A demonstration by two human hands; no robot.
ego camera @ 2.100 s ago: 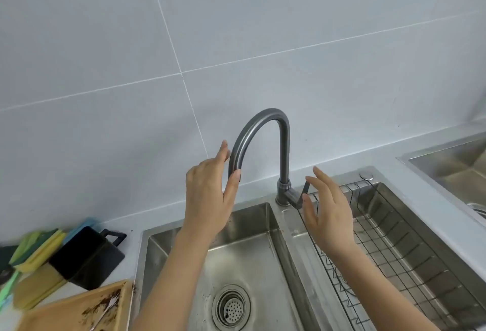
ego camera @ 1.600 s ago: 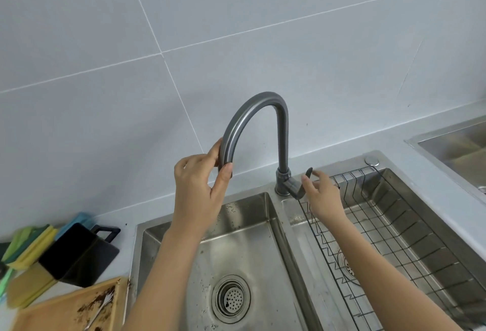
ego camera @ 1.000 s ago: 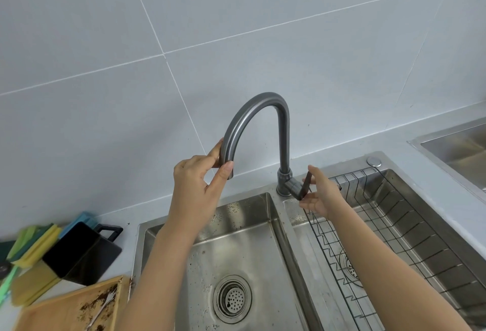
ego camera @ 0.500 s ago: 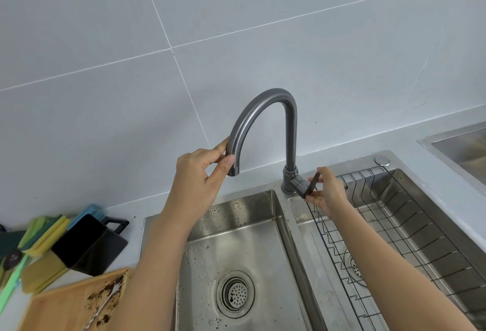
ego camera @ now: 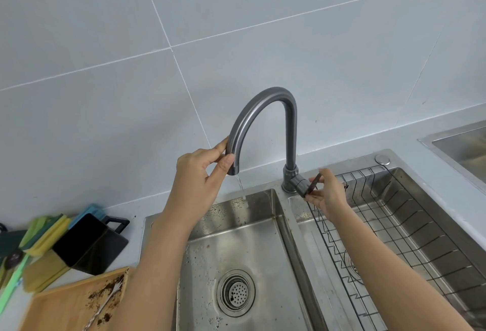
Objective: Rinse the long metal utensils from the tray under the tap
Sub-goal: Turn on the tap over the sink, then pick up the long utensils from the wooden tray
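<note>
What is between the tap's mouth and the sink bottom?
In the head view, a thin stream of water falls from the tap spout into the left sink basin; nothing else is there.

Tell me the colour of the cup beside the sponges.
Black cup, lying tipped on its side; seen in the head view.

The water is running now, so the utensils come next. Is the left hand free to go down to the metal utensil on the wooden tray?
Probably yes, once it lets go. The left hand is pinched on the tap spout; the metal utensil lies uncovered on the wooden tray on that same side, with nothing standing between.
</note>
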